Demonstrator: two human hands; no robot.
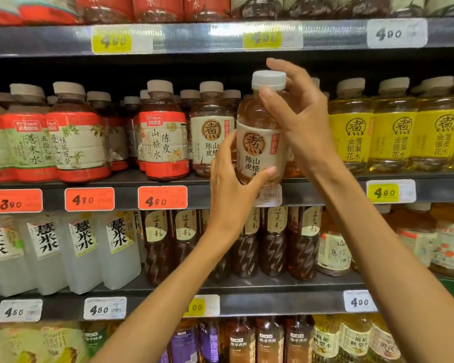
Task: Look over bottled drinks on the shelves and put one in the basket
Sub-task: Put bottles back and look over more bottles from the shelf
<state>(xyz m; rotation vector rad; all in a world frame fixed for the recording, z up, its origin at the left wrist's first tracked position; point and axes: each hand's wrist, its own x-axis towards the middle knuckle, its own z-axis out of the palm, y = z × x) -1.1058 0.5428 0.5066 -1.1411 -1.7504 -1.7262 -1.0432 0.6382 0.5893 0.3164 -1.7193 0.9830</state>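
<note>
An amber drink bottle (260,134) with a cream label and a pale cap is held upright in front of the middle shelf. My left hand (232,179) grips its lower part, thumb across the label's bottom. My right hand (296,111) holds its neck and shoulder just under the cap, fingers curled behind. A matching bottle (207,127) stands on the shelf just to its left. No basket is in view.
Red-labelled bottles (163,142) fill the middle shelf's left and yellow bottles (393,132) its right. Below stand clear white bottles (84,247) and dark brown bottles (273,244). The shelf rails (63,200) carry price tags. More bottles line the top and bottom rows.
</note>
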